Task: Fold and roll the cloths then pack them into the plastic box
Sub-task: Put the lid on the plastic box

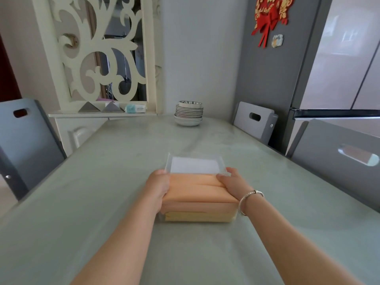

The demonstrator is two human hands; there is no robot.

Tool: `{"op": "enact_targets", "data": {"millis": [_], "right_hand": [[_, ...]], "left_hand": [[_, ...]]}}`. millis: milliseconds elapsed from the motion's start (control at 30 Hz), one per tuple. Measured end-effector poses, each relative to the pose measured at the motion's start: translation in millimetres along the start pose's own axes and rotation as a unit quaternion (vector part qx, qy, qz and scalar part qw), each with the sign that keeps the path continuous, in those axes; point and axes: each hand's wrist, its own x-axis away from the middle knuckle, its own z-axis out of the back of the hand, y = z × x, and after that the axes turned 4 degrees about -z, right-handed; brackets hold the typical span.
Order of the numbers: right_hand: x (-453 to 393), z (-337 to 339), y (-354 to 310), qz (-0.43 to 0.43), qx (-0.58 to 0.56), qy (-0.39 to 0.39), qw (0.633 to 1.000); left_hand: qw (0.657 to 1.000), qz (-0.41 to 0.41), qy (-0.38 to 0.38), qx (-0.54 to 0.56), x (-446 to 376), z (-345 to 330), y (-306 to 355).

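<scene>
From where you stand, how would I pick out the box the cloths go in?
On the pale green table, look near the front edge, between the left hand and right hand. The clear plastic box holds rolled orange cloths; unlike the stacked white plates at the far end, it is see-through.

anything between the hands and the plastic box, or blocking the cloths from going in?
Nothing visible. The left hand and right hand already grip the sides of the plastic box. The orange cloths sit inside it at the near end, over a yellow cloth; the far end shows bare white.
</scene>
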Motion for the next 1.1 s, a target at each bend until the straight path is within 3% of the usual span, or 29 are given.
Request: {"op": "enact_targets", "data": {"millis": [300,433,633,767,833,933,1000,1100], "right_hand": [[2,2,6,0.086,-0.291,-0.040,0.952],[3,6,5,0.018,-0.384,-0.080,0.919],[17,25,-13,-0.051,-0.224,-0.180,0.956],[14,32,-5,-0.051,-0.190,-0.147,0.969],[14,30,-3,-0.048,-0.191,-0.116,0.974],[19,20,-5,-0.039,-0.195,-0.086,0.976],[26,15,-3,-0.026,-0.182,-0.079,0.980],[40,16,3,0.003,-0.193,-0.133,0.972]], "left_hand": [[0.988,-0.110,0.085,0.063,11,0,5],[0.985,-0.089,0.076,0.123,17,3,5],[0.974,-0.099,0.032,0.201,23,10,-2],[0.925,0.007,-0.067,0.374,36,16,4],[0.934,0.029,-0.098,0.343,32,20,9],[0.975,0.022,-0.153,0.160,29,20,12],[0.987,-0.006,-0.145,0.070,34,18,10],[0.987,-0.015,-0.137,0.083,42,20,10]]}}
